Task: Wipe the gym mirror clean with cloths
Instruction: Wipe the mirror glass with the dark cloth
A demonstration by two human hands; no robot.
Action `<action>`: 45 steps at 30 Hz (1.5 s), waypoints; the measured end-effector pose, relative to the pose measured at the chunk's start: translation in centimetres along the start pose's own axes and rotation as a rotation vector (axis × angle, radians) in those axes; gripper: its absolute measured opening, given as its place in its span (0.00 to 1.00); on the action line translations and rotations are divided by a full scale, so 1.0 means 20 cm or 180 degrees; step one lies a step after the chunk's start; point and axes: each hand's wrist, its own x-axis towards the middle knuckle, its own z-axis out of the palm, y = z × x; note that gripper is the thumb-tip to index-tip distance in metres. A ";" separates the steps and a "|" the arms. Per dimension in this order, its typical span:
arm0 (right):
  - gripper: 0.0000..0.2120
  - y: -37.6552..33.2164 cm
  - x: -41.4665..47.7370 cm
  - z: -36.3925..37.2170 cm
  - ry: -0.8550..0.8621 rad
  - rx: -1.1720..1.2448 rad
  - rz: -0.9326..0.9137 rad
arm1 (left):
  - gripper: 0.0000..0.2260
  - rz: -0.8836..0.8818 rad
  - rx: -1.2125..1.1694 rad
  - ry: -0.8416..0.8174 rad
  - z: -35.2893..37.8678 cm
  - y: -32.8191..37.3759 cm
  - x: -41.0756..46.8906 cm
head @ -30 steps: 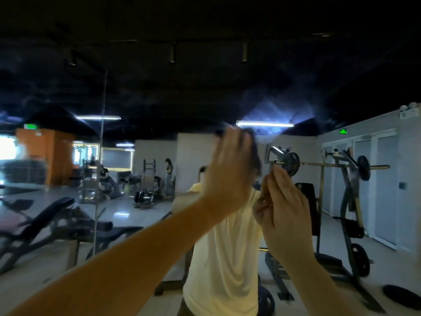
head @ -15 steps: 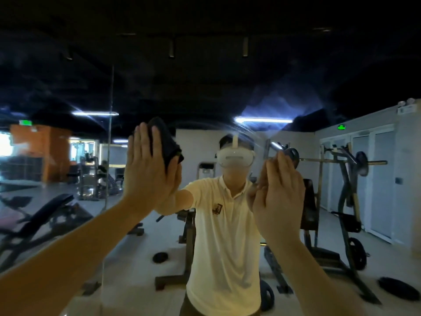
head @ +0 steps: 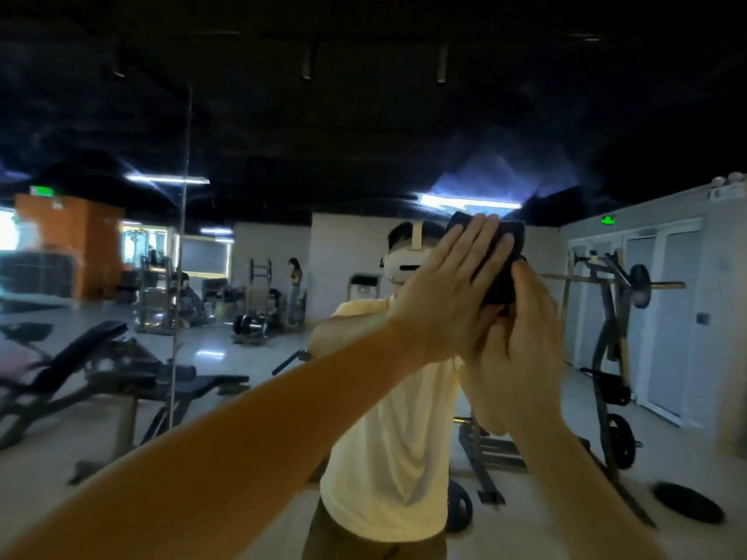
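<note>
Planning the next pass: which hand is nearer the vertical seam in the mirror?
Left. The left hand, pressing the dark cloth, lies well right of the seam; the right hand sits farther right, just below the cloth.

Dark ceiling (head: 364,115), strip lights (head: 469,202), pale floor (head: 60,458), weight bench (head: 81,353), barbell rack (head: 606,357).

Dark cloth (head: 499,282), bunched thick, we see it pressed on the wall mirror (head: 364,135), right of its vertical seam (head: 184,244), glass streaky
</note>
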 end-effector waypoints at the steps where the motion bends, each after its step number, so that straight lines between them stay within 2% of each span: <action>1: 0.27 -0.02 -0.01 0.01 -0.0055 -0.0048 -0.0040 | 0.33 -0.0014 -0.0026 0.0065 -0.01 -0.07 -0.03; 4: 0.26 -0.08 -0.08 0.09 -0.0272 -0.0243 -0.0328 | 0.35 -0.0622 -0.0108 0.0202 -0.05 -0.34 -0.21; 9: 0.24 -0.15 -0.17 0.21 -0.0433 -0.0622 -0.0653 | 0.35 -0.1628 0.0086 0.0119 -0.10 -0.75 -0.71; 12: 0.26 -0.13 -0.23 0.18 -0.0361 -0.0790 -0.0505 | 0.35 -0.2281 0.0003 0.0201 -0.09 -0.85 -0.97; 14: 0.26 -0.08 -0.26 0.12 -0.0251 -0.0952 -0.0278 | 0.35 -0.2512 -0.0064 0.0306 -0.06 -0.82 -1.01; 16: 0.27 0.01 -0.31 0.05 -0.0218 -0.1191 -0.0055 | 0.35 -0.2503 -0.0170 0.0453 -0.02 -0.71 -0.95; 19: 0.28 0.11 -0.37 -0.01 -0.0356 -0.1417 -0.0140 | 0.35 -0.2032 -0.0355 0.0498 0.03 -0.44 -0.78; 24: 0.27 0.23 -0.42 -0.06 -0.0562 -0.0968 -0.0570 | 0.35 -0.1477 -0.0638 0.0319 0.10 0.08 -0.53; 27: 0.27 0.22 -0.45 -0.06 -0.0547 -0.0840 -0.0518 | 0.33 -0.0769 -0.0690 -0.0089 0.13 0.40 -0.51; 30: 0.27 0.24 -0.52 -0.05 -0.0476 -0.0805 -0.0489 | 0.32 -0.0412 -0.0552 -0.0129 0.15 0.42 -0.57; 32: 0.28 0.24 -0.58 -0.05 -0.0603 -0.0823 -0.0426 | 0.34 -0.0507 -0.0446 -0.0187 0.14 0.29 -0.67; 38: 0.32 0.22 -0.73 -0.08 -0.1202 -0.1224 -0.0468 | 0.37 -0.1485 -0.0042 -0.0520 0.06 -0.12 -1.21; 43: 0.35 0.23 -0.74 -0.12 -0.1491 -0.1362 -0.0580 | 0.37 -0.2330 -0.0277 -0.0413 0.08 0.03 -1.47; 45: 0.35 0.23 -0.74 -0.13 -0.1568 -0.1422 -0.0616 | 0.37 -0.2299 -0.0481 -0.0269 0.12 0.17 -1.39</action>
